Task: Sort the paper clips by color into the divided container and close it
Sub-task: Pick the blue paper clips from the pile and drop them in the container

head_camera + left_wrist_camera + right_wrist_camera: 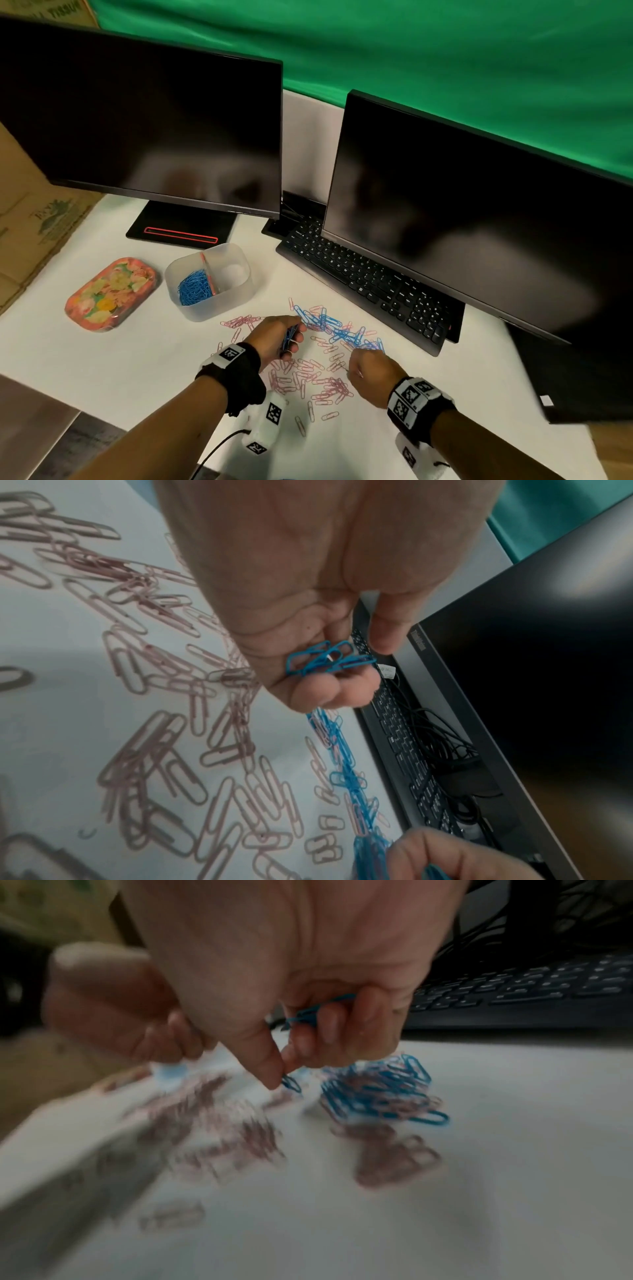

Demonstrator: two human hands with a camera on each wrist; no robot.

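Note:
Blue paper clips (329, 323) and pink paper clips (308, 375) lie scattered on the white table. My left hand (284, 337) hovers over them, its curled fingers holding a bunch of blue clips (329, 660). My right hand (371, 368) sits at the pile's right end, with blue clips (310, 1012) tucked in its curled fingers while thumb and forefinger pinch another blue clip (291, 1083). The translucent divided container (209, 281) stands behind the pile, its left compartment holding blue clips (193, 287), its right compartment bare.
A floral lid (111, 294) lies left of the container. A black keyboard (370, 284) and two dark monitors (144, 126) stand behind and to the right. Cardboard boxes (30, 219) line the left edge.

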